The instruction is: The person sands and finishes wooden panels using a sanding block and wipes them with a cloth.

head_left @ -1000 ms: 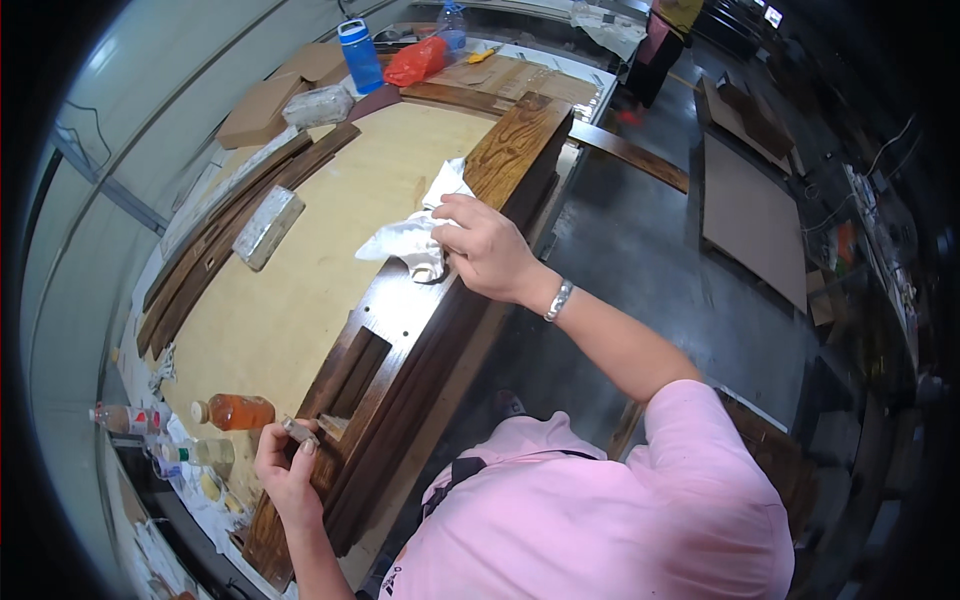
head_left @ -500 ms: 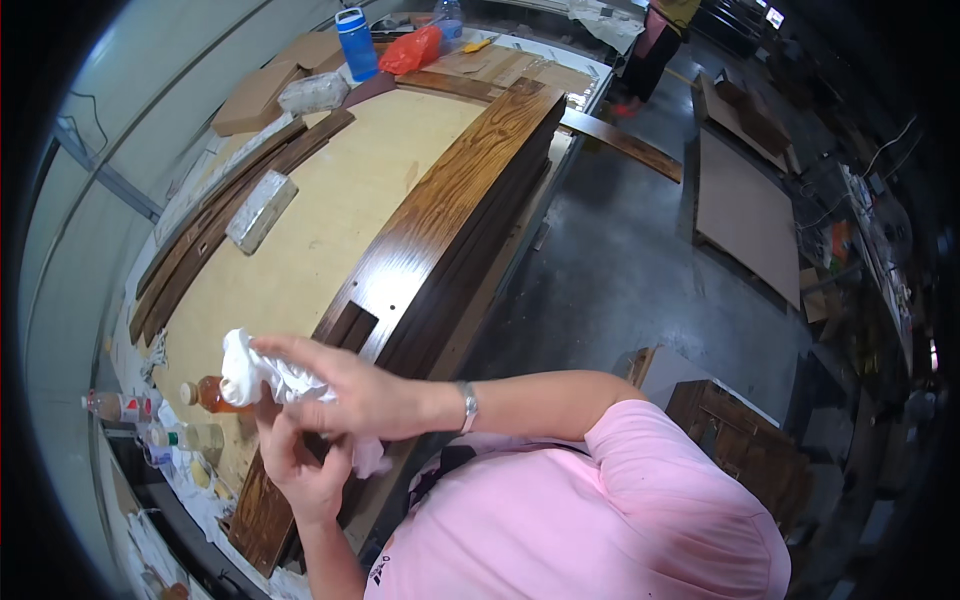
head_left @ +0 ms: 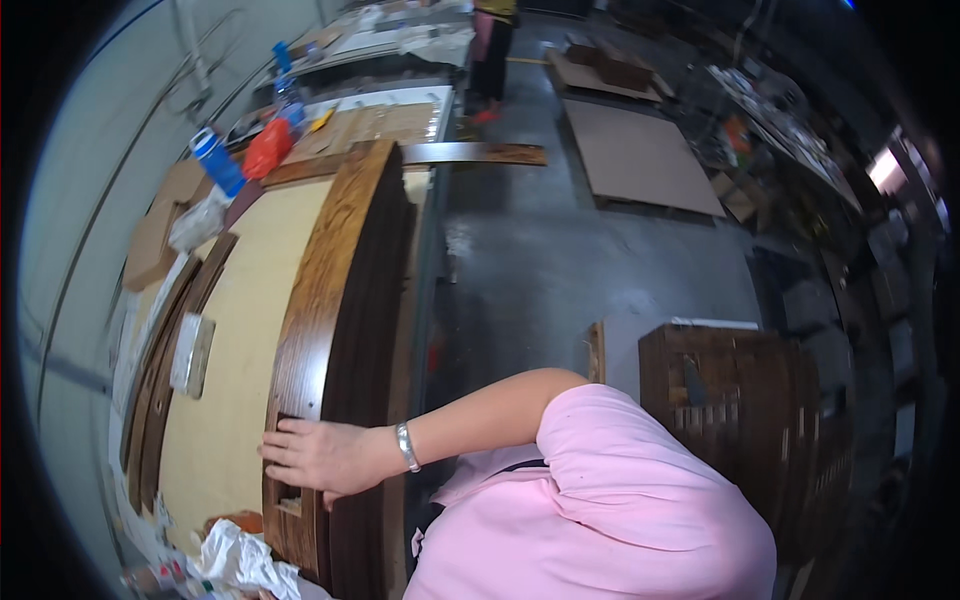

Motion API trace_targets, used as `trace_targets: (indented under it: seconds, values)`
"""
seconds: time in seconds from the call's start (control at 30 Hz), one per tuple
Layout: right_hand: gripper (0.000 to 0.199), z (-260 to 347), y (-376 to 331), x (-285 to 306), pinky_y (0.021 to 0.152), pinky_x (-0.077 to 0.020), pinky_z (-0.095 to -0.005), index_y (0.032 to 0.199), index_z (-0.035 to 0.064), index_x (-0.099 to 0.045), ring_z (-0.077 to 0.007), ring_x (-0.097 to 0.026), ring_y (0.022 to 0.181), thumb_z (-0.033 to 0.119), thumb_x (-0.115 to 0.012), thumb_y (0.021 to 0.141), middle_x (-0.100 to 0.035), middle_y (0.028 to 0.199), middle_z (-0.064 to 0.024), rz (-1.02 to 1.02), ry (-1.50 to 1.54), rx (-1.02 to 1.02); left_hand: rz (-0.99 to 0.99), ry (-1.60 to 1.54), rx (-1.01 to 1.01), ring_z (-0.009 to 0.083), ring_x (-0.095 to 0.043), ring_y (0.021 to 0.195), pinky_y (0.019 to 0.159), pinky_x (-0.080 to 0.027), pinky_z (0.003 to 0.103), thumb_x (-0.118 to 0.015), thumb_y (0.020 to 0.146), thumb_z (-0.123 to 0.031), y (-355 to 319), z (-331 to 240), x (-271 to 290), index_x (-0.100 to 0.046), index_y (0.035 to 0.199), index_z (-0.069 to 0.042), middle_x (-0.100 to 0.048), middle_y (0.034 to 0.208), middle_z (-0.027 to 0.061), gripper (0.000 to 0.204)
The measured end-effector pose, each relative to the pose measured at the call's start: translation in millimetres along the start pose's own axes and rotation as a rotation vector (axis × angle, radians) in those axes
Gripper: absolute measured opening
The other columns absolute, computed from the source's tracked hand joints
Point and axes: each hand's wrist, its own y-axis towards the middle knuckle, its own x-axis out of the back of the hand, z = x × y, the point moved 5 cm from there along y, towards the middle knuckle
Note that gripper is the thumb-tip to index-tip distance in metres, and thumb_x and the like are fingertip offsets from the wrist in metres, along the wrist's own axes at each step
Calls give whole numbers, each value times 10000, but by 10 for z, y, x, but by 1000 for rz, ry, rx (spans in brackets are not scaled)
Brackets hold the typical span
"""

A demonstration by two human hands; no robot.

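"What's lying on the bench (head_left: 235,320)?"
"A beam (head_left: 338,230), dark slats (head_left: 151,440), a pale block (head_left: 192,355) and a carton (head_left: 150,245)."
"And at the near end?"
"Probably an orange bottle (head_left: 240,521), mostly hidden."

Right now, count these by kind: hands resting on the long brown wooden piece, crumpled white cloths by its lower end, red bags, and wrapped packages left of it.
Hands on the wooden piece: 1, the right hand
Crumpled white cloth: 1
Red bag: 1
Wrapped packages: 2, the nearer package and the farther package
Total: 5
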Motion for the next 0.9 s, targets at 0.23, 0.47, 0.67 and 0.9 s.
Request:
trace_targets:
  seconds: [0.23,0.47,0.67,0.9]
  values:
    - [763,69,-105,-55,1076,-377,-430,1186,0,-615,-322,-489,1295,474,-828,627,-552,1335,-192,-148,-143,-4,62,116,-30,253,-631,917,825,-519,364,-638,906,-126,20,-75,9,-624,1101,83,-639,1030,175,286]
    - [778,-47,-131,-22,1091,-350,-466,1230,40,-601,-314,-485,1284,429,-858,607,-564,1322,-149,-85,-70,-39,142,337,-214,287,-638,829,747,-521,385,-663,867,-153,1,-195,-13,-673,981,88,-659,906,199,267]
    - [803,-101,-162,-17,1098,-342,-491,1262,43,-590,-311,-467,1308,433,-861,615,-569,1328,-114,-79,-181,-70,91,221,-174,287,-613,816,719,-509,408,-642,837,-146,-67,-264,-62,-669,933,102,-653,873,199,267]
    - [626,-59,-232,108,1070,-402,-470,1109,23,-658,-326,-559,1215,348,-819,598,-622,1249,-152,-215,-204,38,-34,-55,-88,254,-585,813,700,-498,390,-663,797,-86,-86,-357,0,-650,884,111,-637,848,154,216]
